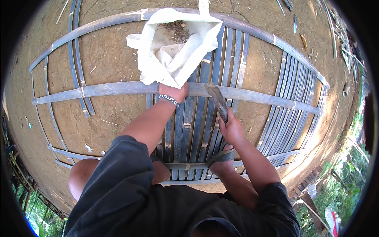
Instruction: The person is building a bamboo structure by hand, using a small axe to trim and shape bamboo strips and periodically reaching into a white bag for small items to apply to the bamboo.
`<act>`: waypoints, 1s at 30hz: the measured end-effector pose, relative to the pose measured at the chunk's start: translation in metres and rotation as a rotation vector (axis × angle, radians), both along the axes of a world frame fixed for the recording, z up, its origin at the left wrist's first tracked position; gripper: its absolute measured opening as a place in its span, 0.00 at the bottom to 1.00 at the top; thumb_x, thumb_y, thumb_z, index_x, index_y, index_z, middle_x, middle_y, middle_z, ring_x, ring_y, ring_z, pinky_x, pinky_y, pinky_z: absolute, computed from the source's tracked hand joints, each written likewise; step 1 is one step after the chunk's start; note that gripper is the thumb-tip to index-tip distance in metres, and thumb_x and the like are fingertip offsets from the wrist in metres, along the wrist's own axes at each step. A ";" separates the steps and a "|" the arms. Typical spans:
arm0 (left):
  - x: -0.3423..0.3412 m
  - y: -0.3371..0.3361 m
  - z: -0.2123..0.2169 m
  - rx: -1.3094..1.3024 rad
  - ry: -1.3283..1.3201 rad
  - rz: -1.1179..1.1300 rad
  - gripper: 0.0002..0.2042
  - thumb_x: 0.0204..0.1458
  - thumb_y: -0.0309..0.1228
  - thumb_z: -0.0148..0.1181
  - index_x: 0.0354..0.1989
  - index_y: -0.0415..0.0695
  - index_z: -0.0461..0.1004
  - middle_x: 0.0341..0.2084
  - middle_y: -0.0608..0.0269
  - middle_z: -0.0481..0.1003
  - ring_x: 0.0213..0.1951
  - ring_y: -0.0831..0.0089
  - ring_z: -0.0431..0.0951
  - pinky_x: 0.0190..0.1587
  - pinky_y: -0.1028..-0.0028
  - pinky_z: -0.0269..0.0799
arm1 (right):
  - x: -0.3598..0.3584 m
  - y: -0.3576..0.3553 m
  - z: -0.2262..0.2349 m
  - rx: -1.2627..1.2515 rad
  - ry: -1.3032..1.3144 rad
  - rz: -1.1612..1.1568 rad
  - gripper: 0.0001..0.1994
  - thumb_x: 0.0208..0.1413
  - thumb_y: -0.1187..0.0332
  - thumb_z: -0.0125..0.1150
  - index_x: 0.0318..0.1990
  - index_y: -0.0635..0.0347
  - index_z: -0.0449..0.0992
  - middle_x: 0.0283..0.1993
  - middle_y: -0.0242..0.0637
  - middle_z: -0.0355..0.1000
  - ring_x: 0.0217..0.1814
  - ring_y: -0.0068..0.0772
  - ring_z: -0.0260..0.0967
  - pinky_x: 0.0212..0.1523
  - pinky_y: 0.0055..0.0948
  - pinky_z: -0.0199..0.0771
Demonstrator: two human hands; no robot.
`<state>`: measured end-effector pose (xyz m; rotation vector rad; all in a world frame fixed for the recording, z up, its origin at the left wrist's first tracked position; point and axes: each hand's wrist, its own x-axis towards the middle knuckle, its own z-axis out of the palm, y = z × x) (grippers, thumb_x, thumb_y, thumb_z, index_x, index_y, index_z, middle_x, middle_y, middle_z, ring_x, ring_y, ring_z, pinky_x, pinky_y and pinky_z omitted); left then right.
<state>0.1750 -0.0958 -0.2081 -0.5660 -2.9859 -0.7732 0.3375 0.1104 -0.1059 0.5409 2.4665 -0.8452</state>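
Observation:
My right hand [232, 128] is wrapped round the lower end of a short, thick wooden stick [216, 98], whose worn far end lies over the middle bamboo pole [256, 96]. To its left, my left hand [173, 93], with a chain bracelet on the wrist, reaches to the near edge of a white bag [179, 59]. The bag covers those fingers, so their grip does not show. Small brown bits [177, 31] lie inside the bag's open mouth. Beneath both hands run dark bamboo slats [189, 118], laid across the poles with gaps between them.
The bamboo frame lies on bare brown soil [114, 65], its far pole [106, 27] curving behind the bag. More slats [286, 106] are set close together at the right. My sandalled foot [222, 162] rests on the slats. A knife-like blade [295, 24] lies at the far right.

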 end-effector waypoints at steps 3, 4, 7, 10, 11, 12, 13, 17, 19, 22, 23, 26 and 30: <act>0.001 -0.003 -0.002 -0.064 -0.075 0.002 0.17 0.56 0.32 0.54 0.53 0.44 0.78 0.47 0.46 0.80 0.51 0.44 0.78 0.57 0.47 0.71 | -0.004 -0.008 0.021 -0.079 0.199 -0.080 0.21 0.62 0.63 0.64 0.59 0.63 0.70 0.45 0.57 0.77 0.50 0.64 0.75 0.50 0.47 0.75; -0.003 -0.001 -0.002 -0.084 -0.136 0.000 0.18 0.56 0.33 0.53 0.54 0.45 0.78 0.47 0.47 0.80 0.52 0.46 0.78 0.57 0.47 0.71 | -0.010 -0.010 0.030 -0.081 0.238 -0.127 0.20 0.62 0.62 0.64 0.56 0.65 0.72 0.47 0.57 0.77 0.53 0.63 0.74 0.54 0.45 0.74; 0.000 0.002 -0.008 -0.141 -0.130 -0.023 0.18 0.55 0.33 0.54 0.54 0.45 0.78 0.47 0.47 0.80 0.51 0.46 0.79 0.56 0.48 0.72 | 0.021 0.001 -0.021 -0.060 0.453 0.039 0.24 0.62 0.64 0.63 0.63 0.61 0.65 0.41 0.58 0.78 0.41 0.67 0.77 0.43 0.52 0.78; 0.000 0.001 -0.001 -0.110 -0.174 0.002 0.19 0.56 0.34 0.53 0.54 0.45 0.78 0.47 0.47 0.80 0.51 0.46 0.79 0.56 0.48 0.72 | 0.019 -0.002 -0.020 -0.106 0.291 0.018 0.24 0.62 0.65 0.62 0.63 0.61 0.66 0.42 0.59 0.77 0.43 0.67 0.77 0.43 0.53 0.78; -0.004 0.001 -0.002 -0.113 -0.121 0.015 0.19 0.56 0.34 0.53 0.54 0.45 0.78 0.47 0.47 0.80 0.51 0.46 0.79 0.56 0.48 0.72 | 0.010 -0.005 -0.014 -0.117 0.240 0.023 0.24 0.62 0.65 0.62 0.63 0.60 0.66 0.42 0.59 0.77 0.43 0.67 0.76 0.44 0.53 0.78; -0.007 0.001 -0.005 -0.117 -0.068 0.028 0.19 0.56 0.34 0.53 0.54 0.45 0.78 0.47 0.47 0.80 0.51 0.46 0.79 0.57 0.49 0.72 | -0.001 -0.007 -0.006 -0.127 0.189 0.029 0.24 0.62 0.65 0.62 0.63 0.60 0.66 0.43 0.59 0.77 0.44 0.67 0.76 0.44 0.53 0.78; -0.003 0.002 -0.004 -0.118 -0.036 0.030 0.19 0.56 0.34 0.53 0.53 0.45 0.78 0.47 0.47 0.80 0.51 0.46 0.78 0.57 0.49 0.71 | -0.006 -0.010 0.011 -0.095 0.120 -0.016 0.24 0.61 0.65 0.62 0.63 0.59 0.67 0.42 0.58 0.77 0.44 0.67 0.76 0.44 0.52 0.78; -0.001 0.004 0.001 -0.086 -0.160 0.024 0.19 0.56 0.34 0.52 0.54 0.44 0.78 0.48 0.47 0.80 0.53 0.46 0.78 0.59 0.50 0.70 | 0.012 -0.001 -0.012 -0.130 0.368 0.037 0.22 0.61 0.65 0.62 0.61 0.57 0.68 0.41 0.58 0.77 0.44 0.67 0.76 0.43 0.54 0.77; -0.002 0.003 0.002 -0.067 -0.212 0.041 0.19 0.56 0.34 0.52 0.54 0.44 0.78 0.48 0.47 0.80 0.53 0.46 0.77 0.59 0.49 0.69 | 0.008 -0.002 -0.015 -0.022 0.113 0.071 0.22 0.60 0.66 0.62 0.60 0.57 0.68 0.41 0.58 0.77 0.44 0.67 0.76 0.43 0.55 0.77; 0.000 0.000 0.005 -0.089 -0.036 0.027 0.19 0.55 0.34 0.52 0.53 0.44 0.78 0.47 0.47 0.80 0.52 0.46 0.78 0.59 0.49 0.70 | -0.007 -0.007 -0.003 -0.038 0.089 0.025 0.22 0.61 0.66 0.61 0.61 0.57 0.66 0.41 0.60 0.77 0.44 0.68 0.76 0.44 0.56 0.77; -0.001 0.000 0.004 -0.103 -0.056 0.026 0.18 0.55 0.34 0.52 0.53 0.44 0.78 0.47 0.47 0.80 0.52 0.47 0.78 0.58 0.49 0.70 | -0.002 -0.009 0.001 -0.066 0.188 0.013 0.22 0.62 0.65 0.61 0.62 0.57 0.65 0.41 0.61 0.77 0.44 0.68 0.76 0.44 0.56 0.77; -0.001 0.002 0.000 -0.119 -0.136 0.009 0.18 0.56 0.33 0.53 0.53 0.43 0.78 0.48 0.46 0.79 0.53 0.45 0.77 0.58 0.48 0.70 | 0.009 -0.005 -0.008 -0.051 0.458 0.049 0.23 0.62 0.65 0.60 0.63 0.57 0.64 0.40 0.62 0.77 0.44 0.69 0.75 0.45 0.57 0.76; -0.004 0.003 0.005 -0.099 -0.269 -0.006 0.17 0.59 0.32 0.53 0.54 0.42 0.76 0.51 0.44 0.77 0.54 0.42 0.76 0.59 0.47 0.69 | -0.014 0.000 -0.002 0.062 -0.147 0.076 0.24 0.62 0.65 0.60 0.65 0.58 0.64 0.39 0.62 0.77 0.43 0.69 0.75 0.46 0.55 0.76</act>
